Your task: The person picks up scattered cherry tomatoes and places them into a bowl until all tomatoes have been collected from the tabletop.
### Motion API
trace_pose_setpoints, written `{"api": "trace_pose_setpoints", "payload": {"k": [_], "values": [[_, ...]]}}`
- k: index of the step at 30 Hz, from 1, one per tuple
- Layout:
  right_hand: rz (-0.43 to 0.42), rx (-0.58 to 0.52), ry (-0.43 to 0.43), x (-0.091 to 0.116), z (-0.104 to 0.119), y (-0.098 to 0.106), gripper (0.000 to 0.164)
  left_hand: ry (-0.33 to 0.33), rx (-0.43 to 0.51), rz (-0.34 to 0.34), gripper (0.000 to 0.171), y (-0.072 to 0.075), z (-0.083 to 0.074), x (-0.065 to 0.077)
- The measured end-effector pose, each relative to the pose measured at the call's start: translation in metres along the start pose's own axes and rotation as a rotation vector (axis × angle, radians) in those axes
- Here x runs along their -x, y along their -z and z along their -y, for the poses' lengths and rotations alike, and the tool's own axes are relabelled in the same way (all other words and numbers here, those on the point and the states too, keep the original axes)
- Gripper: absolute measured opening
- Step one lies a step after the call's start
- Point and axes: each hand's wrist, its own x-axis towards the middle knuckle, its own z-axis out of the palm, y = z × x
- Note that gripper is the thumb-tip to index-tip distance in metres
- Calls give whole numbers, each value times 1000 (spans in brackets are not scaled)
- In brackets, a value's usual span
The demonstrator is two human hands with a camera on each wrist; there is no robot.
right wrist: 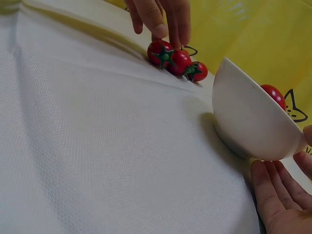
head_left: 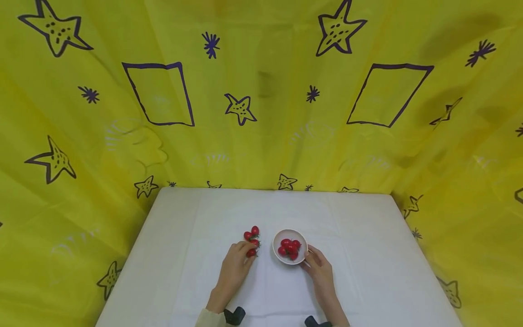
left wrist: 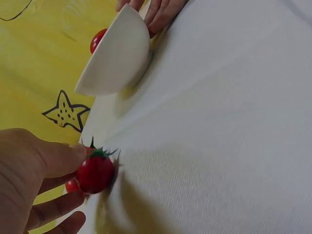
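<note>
Several red cherry tomatoes (head_left: 255, 230) with green stems lie close together on the white table, left of a white bowl (left wrist: 114, 58). My left hand (head_left: 235, 265) reaches over this group from the near left, its thumb and fingertips pinching at one cherry tomato (left wrist: 95, 174); the fingers partly hide the contact. Several more cherry tomatoes (head_left: 289, 248) lie inside the bowl. At the bowl's right side, my right hand (head_left: 320, 271) holds it, thumb at the rim and fingers (right wrist: 273, 185) against the outside and near the base.
A white cloth (head_left: 184, 272) covers the table. Yellow curtains (head_left: 261, 150) with drawn stars and shapes rise behind it and along both sides. Dark wrist devices (head_left: 234, 315) show at the lower edge of the head view.
</note>
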Motion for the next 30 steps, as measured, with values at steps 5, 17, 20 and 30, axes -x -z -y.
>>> {"api": "trace_pose_setpoints", "payload": {"k": [5,17,20,30], "values": [[3,-17,6,0,0,-1,54,70,2,76,27,2,5,3],[-3,-14,13,1,0,-1,53,104,25,133,28,1,6,8],[-6,-9,8,1,0,0,54,103,30,149,30,1,7,8],[-14,-2,8,1,0,-1,55,103,69,175,33,2,12,10]]}}
